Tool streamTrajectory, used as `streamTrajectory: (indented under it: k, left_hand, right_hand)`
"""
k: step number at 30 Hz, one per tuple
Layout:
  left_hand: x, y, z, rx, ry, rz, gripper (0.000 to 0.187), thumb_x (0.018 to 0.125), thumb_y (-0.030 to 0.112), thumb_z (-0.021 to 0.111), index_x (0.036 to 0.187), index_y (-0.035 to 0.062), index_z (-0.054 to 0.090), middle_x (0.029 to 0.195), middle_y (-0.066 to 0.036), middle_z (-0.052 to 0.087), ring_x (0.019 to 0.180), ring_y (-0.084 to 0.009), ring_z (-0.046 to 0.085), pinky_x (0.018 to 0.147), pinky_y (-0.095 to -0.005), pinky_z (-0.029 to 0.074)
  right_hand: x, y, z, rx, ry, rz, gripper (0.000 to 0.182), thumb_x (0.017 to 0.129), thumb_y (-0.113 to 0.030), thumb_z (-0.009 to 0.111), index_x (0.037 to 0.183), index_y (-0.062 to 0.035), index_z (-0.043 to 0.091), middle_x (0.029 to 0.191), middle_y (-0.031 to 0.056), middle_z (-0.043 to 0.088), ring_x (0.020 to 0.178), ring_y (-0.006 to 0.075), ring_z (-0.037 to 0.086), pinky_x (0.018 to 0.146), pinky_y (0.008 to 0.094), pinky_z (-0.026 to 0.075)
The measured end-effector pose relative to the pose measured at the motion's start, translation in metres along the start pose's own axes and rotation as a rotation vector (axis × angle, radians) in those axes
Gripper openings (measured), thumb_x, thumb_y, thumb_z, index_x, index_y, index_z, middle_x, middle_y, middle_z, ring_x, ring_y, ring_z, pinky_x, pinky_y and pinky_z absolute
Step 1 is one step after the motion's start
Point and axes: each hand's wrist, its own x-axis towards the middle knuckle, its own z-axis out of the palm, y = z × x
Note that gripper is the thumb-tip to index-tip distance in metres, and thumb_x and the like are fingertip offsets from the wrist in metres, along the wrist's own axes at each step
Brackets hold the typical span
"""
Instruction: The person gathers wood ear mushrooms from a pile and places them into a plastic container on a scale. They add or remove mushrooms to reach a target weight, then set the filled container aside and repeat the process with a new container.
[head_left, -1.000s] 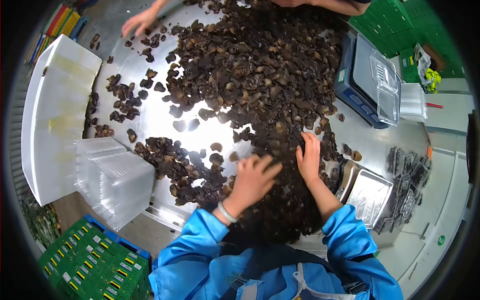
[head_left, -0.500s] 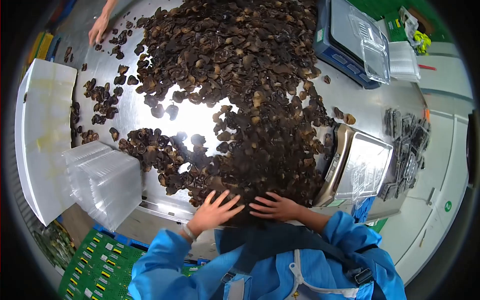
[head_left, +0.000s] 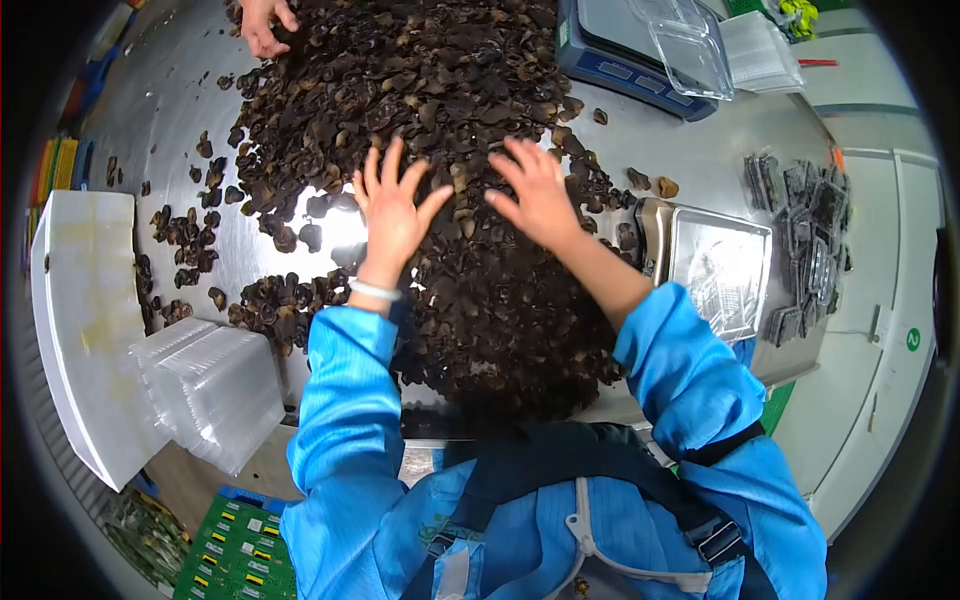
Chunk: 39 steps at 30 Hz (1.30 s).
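Note:
A large heap of dark brown wood ear mushrooms (head_left: 500, 290) covers the middle of the metal table (head_left: 640, 150). My left hand (head_left: 395, 215), with a white band at its wrist, lies palm down over the heap, fingers spread. To its right, my right hand (head_left: 540, 195) reaches over the mushrooms too, its fingers apart and slightly blurred. Neither hand holds anything that I can see. Whether the palms press on the mushrooms is hidden from above.
Another person's hand (head_left: 267, 27) touches the heap's far left. Clear plastic trays (head_left: 210, 385) and a white foam box (head_left: 85, 330) stand left. A blue scale (head_left: 640, 75), a second scale (head_left: 655, 235) and packed clear boxes (head_left: 810, 240) are on the right.
Both my hands have moved forward from the near table edge to the middle of the heap. The other person's hand has shifted right onto the mushrooms. The view has also shifted.

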Motion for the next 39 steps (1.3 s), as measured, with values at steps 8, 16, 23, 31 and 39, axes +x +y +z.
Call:
streamTrajectory:
  k: [8,16,23,31,39]
  left_hand:
    - [-0.138,0.057,-0.034,-0.321,-0.319,0.333,0.038,0.076,0.027,0.081,0.104,0.0086,0.063,0.122,-0.010,0.059,0.124,-0.0396,0.048,0.107,-0.0589,0.034]
    - [-0.163,0.043,-0.063,-0.070,-0.147,0.128,0.065,0.076,0.038,0.083,0.132,0.0155,0.062,0.150,-0.015,0.045,0.139,-0.0373,0.037,0.113,-0.0552,0.028]
    - [-0.066,0.014,-0.034,0.181,-0.154,-0.075,0.102,0.078,0.064,0.072,0.152,0.0023,0.038,0.159,-0.024,0.031,0.148,-0.0423,0.026,0.120,-0.0574,0.017]
    - [-0.114,0.052,-0.041,-0.122,-0.224,0.054,0.057,0.079,0.041,0.080,0.119,0.0061,0.061,0.133,-0.018,0.053,0.129,-0.0390,0.046,0.107,-0.0519,0.034]
    - [-0.120,0.075,-0.055,-0.145,-0.056,-0.035,0.030,0.084,0.025,0.078,0.109,0.0092,0.069,0.125,-0.011,0.058,0.126,-0.0346,0.049,0.106,-0.0504,0.033]
  right_hand:
    - [-0.143,-0.083,-0.016,0.089,-0.228,-0.257,0.040,0.086,-0.024,0.065,0.124,-0.0116,0.060,0.147,0.0104,0.049,0.134,0.0338,0.045,0.107,0.0524,0.039]
    - [-0.166,-0.069,-0.047,-0.071,-0.204,-0.281,0.054,0.086,-0.030,0.066,0.139,-0.0222,0.056,0.151,0.0086,0.046,0.138,0.0329,0.041,0.116,0.0551,0.030]
    - [-0.064,-0.059,-0.033,-0.005,-0.164,-0.014,0.088,0.080,-0.046,0.079,0.152,-0.0111,0.041,0.155,0.0184,0.037,0.143,0.0388,0.033,0.118,0.0566,0.025]
    - [-0.113,-0.076,-0.027,0.261,-0.211,-0.080,0.064,0.082,-0.026,0.077,0.137,-0.0045,0.053,0.145,0.0165,0.046,0.133,0.0356,0.044,0.113,0.0500,0.035]
    - [-0.078,-0.078,-0.031,0.390,0.023,0.200,0.036,0.086,-0.018,0.074,0.117,-0.0040,0.061,0.116,0.0117,0.061,0.111,0.0323,0.055,0.096,0.0458,0.044]
